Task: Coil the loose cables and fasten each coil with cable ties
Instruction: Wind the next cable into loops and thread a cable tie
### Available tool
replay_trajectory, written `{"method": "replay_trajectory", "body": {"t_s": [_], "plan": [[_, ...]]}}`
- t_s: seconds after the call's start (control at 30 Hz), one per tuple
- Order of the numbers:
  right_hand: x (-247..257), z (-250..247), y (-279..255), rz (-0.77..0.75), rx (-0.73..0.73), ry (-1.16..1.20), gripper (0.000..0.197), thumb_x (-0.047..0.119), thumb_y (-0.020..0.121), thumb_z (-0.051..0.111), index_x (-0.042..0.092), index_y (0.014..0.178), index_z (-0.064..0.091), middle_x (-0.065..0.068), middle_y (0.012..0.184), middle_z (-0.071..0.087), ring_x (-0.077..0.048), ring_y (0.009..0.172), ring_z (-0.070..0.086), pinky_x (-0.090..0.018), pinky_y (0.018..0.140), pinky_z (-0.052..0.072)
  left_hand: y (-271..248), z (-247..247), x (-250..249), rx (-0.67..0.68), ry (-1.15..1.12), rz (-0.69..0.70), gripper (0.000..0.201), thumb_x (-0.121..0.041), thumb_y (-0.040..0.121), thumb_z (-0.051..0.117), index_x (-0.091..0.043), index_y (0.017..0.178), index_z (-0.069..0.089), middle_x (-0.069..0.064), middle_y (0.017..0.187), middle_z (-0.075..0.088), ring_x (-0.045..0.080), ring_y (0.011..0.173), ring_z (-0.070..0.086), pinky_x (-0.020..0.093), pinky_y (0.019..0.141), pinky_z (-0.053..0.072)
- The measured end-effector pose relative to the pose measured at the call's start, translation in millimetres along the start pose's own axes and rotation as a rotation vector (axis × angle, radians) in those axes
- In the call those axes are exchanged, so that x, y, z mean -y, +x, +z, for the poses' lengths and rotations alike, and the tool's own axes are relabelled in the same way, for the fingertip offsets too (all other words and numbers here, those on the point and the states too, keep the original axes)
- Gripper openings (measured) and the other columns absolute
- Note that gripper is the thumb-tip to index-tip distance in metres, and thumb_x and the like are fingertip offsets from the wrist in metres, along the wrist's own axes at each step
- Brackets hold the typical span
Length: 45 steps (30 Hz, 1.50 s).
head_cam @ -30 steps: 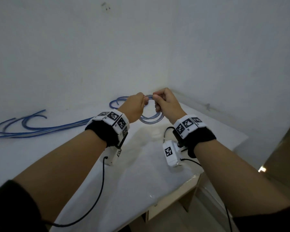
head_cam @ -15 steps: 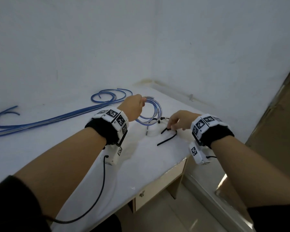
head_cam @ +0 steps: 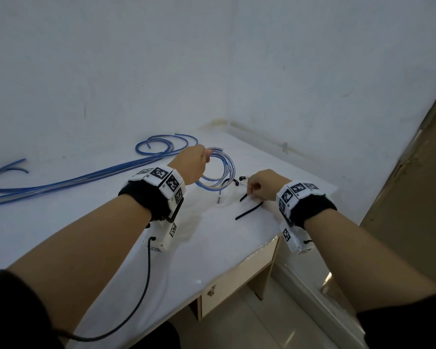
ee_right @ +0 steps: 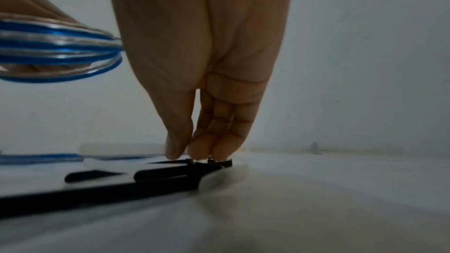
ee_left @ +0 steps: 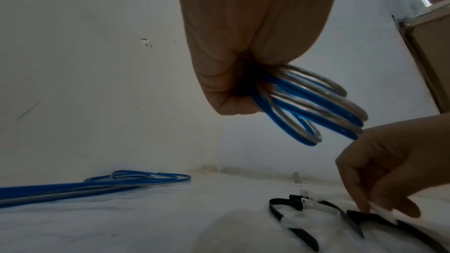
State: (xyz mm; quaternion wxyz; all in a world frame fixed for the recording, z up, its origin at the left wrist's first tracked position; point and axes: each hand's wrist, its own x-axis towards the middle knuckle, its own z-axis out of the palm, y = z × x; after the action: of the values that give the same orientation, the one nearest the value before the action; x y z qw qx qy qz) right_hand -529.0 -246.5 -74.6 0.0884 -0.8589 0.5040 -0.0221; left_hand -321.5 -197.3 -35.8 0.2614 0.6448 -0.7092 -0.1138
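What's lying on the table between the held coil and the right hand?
Black cable ties lie between the coil and the right hand, seen in the head view.

Coiled plastic cable [head_cam: 220, 170]: blue with clear stripes
Loose cables [head_cam: 86, 176]: blue
Thin plastic cable ties [head_cam: 248, 210]: black
Worktop [head_cam: 111, 235]: white
Wrist bands [head_cam: 161, 178]: white, black square-pattern markers

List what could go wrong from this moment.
1. The left hand alone grips the coil, whose loops already fan apart; they may spring open before a tie goes on.
2. The right hand pinches at overlapping black cable ties lying on the table; it may lift several or fumble.
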Motion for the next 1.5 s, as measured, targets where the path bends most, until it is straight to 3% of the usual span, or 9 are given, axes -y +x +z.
{"method": "replay_trajectory", "body": {"t_s": [0.13, 0.27, 0.37, 0.53, 0.9, 1.1, 1.23, 1.37, 1.5], "plan": [[9.1, -13.9, -1.5, -0.027, -0.284, 0.303, 0.004, 0.009, 0.087, 0.061, 0.012, 0.084, 0.063, 0.003, 0.066, 0.054, -0.01, 0.056, 0.052, -0.025, 0.066, 0.043, -4.2, -10.7, 3.9, -0.032, 0.047, -0.015, 0.028, -0.019, 0.103, 0.023, -0.008, 0.089, 0.045, 0.009, 0.079, 0.048, 0.025, 0.077, 0.047, 0.031, 0.069, 0.036], [34.8, -28.4, 4.2, -0.067, -0.463, 0.754, 0.011, 0.009, 0.092, 0.054, 0.012, 0.082, 0.054, -0.003, 0.068, 0.055, -0.015, 0.055, 0.057, -0.03, 0.066, 0.053, -6.6, -21.7, 20.0, -0.059, 0.083, -0.051, 0.029, -0.022, 0.102, 0.023, -0.007, 0.089, 0.044, 0.011, 0.079, 0.048, 0.026, 0.075, 0.048, 0.034, 0.068, 0.038], [66.1, -36.3, 12.7, -0.162, -0.503, 1.17, 0.019, 0.004, 0.096, 0.045, 0.012, 0.079, 0.045, -0.007, 0.076, 0.052, -0.011, 0.053, 0.059, -0.027, 0.064, 0.057, -9.2, -31.5, 35.5, -0.085, 0.118, -0.105, 0.032, -0.025, 0.102, 0.023, -0.006, 0.089, 0.046, 0.008, 0.071, 0.048, 0.028, 0.074, 0.048, 0.033, 0.067, 0.036], [126.4, -43.6, 24.2, -0.304, -0.421, 1.546, 0.019, 0.0, 0.098, 0.036, 0.009, 0.083, 0.044, -0.01, 0.075, 0.052, -0.011, 0.048, 0.061, -0.028, 0.059, 0.057, -27.1, -61.2, 53.9, -0.143, 0.177, -0.196, 0.037, -0.012, 0.102, 0.023, 0.006, 0.112, 0.053, 0.024, 0.113, 0.057, 0.038, 0.103, 0.055, 0.038, 0.084, 0.039], [248.4, -26.6, 52.3, -0.442, -0.182, 1.458, 0.018, 0.0, 0.098, 0.036, 0.007, 0.084, 0.043, -0.015, 0.076, 0.054, -0.012, 0.048, 0.063, -0.027, 0.055, 0.057, -72.3, -124.7, 118.0, -0.376, 0.134, -0.254, 0.035, -0.017, 0.101, 0.029, 0.009, 0.104, 0.052, 0.027, 0.107, 0.059, 0.039, 0.097, 0.055, 0.038, 0.077, 0.037], [310.8, -23.3, 62.1, -0.61, -0.159, 1.479, 0.017, -0.005, 0.094, 0.043, 0.007, 0.082, 0.045, -0.015, 0.086, 0.056, -0.015, 0.065, 0.069, -0.026, 0.067, 0.057, -105.5, -154.8, 148.4, -0.413, 0.059, -0.311, 0.033, -0.019, 0.101, 0.029, 0.004, 0.098, 0.053, 0.027, 0.103, 0.06, 0.037, 0.091, 0.056, 0.033, 0.071, 0.035], [336.2, -12.3, 65.9, -0.696, -0.106, 1.513, 0.005, -0.009, 0.091, 0.047, -0.005, 0.091, 0.05, -0.022, 0.092, 0.059, -0.026, 0.077, 0.069, -0.04, 0.082, 0.057, -115.3, -172.5, 170.7, -0.394, -0.073, -0.395, 0.027, -0.013, 0.097, 0.031, -0.007, 0.074, 0.044, 0.031, 0.099, 0.059, 0.031, 0.08, 0.051, 0.037, 0.074, 0.042], [358.0, -5.6, 71.7, -0.702, -0.038, 1.573, 0.005, -0.005, 0.093, 0.046, -0.003, 0.09, 0.049, -0.02, 0.09, 0.059, -0.028, 0.079, 0.067, -0.049, 0.091, 0.052, -126.2, -183.8, 183.3, -0.437, -0.315, -0.413, 0.037, -0.02, 0.1, 0.03, -0.009, 0.069, 0.047, 0.007, 0.066, 0.046, 0.022, 0.062, 0.042, 0.031, 0.06, 0.038], [372.8, -2.9, 76.7, -0.662, -0.012, 1.637, 0.019, 0.012, 0.099, 0.042, 0.007, 0.081, 0.049, -0.012, 0.082, 0.06, -0.023, 0.071, 0.068, -0.038, 0.079, 0.056, -130.3, -187.2, 198.7, -0.529, -0.342, -0.415, 0.036, -0.02, 0.099, 0.03, -0.013, 0.066, 0.044, 0.001, 0.064, 0.045, 0.02, 0.061, 0.04, 0.031, 0.064, 0.033]]}}
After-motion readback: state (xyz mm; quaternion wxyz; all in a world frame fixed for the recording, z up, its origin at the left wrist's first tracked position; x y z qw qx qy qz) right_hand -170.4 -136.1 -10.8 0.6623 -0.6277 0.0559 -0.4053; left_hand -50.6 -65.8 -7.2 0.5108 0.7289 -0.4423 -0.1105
